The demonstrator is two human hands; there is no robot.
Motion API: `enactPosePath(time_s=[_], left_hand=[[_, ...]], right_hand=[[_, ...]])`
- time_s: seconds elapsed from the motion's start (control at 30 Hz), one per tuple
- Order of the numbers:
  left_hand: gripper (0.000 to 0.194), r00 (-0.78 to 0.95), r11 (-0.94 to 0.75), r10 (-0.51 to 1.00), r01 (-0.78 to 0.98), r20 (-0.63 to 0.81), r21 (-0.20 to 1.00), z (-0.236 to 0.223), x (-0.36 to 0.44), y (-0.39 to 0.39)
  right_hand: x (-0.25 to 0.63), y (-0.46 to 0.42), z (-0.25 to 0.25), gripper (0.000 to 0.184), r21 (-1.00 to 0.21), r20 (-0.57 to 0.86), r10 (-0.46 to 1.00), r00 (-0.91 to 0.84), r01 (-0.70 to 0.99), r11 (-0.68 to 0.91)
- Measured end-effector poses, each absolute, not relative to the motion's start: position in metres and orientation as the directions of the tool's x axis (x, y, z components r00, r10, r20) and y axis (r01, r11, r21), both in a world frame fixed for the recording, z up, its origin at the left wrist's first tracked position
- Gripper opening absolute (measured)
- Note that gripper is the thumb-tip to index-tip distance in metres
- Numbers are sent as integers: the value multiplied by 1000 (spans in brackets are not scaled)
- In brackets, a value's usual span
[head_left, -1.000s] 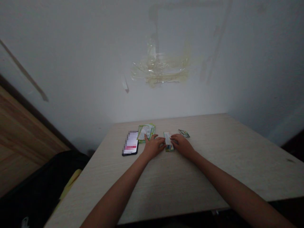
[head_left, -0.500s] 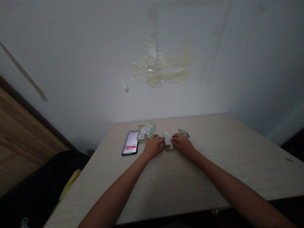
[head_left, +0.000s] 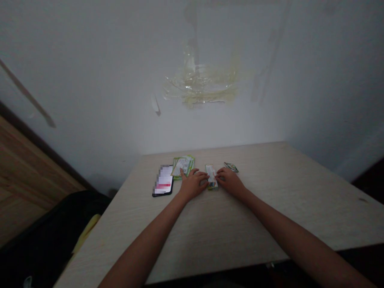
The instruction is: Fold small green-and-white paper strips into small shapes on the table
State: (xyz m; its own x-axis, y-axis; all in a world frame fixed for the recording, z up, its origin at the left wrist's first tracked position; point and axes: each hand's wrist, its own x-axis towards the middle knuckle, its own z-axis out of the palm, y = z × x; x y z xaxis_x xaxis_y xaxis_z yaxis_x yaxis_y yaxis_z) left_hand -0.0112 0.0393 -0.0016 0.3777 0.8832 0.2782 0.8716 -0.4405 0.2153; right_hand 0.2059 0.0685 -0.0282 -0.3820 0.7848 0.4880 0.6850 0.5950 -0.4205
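Observation:
A narrow, flat packet (head_left: 211,176), white with green edges and small print, lies on the table between my hands. The thumb and forefinger of my left hand (head_left: 193,185) are at its left edge, while the other fingers spread toward a pile of green-and-white packets (head_left: 183,165). From the other side, my right hand (head_left: 229,180) has its bent fingertips closed on the right edge. Just beyond the right knuckles rests a small, dark green folded wrapper (head_left: 231,166). My fingertips partly cover the packet's sides.
A phone (head_left: 163,182) with a lit, partly blurred screen lies left of the pile, touching it. The pale wooden table (head_left: 240,240) meets a wall (head_left: 120,100) bearing old clear tape (head_left: 207,88). Dark fabric with a yellow piece (head_left: 87,234) is beyond the table's left edge.
The view has shifted slightly. Both hands stay at the packet's edges, with hardly any visible movement of the fingers or packet.

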Motion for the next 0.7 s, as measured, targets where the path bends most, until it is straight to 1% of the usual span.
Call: enactPosePath(time_s=[0.13,0.3,0.7], left_hand=[[27,390,-451,875,871,286,193,1,-10,39],[28,378,-436,881,883,286,175,2,-9,38],[28,364,-437,879,874,308,215,-1,-9,37]], right_hand=[[205,66,-24,13,-409,488,778,-396,683,605],[209,64,-20,12,-428,493,759,-425,641,637],[216,67,-20,12,-460,491,714,-500,547,699]])
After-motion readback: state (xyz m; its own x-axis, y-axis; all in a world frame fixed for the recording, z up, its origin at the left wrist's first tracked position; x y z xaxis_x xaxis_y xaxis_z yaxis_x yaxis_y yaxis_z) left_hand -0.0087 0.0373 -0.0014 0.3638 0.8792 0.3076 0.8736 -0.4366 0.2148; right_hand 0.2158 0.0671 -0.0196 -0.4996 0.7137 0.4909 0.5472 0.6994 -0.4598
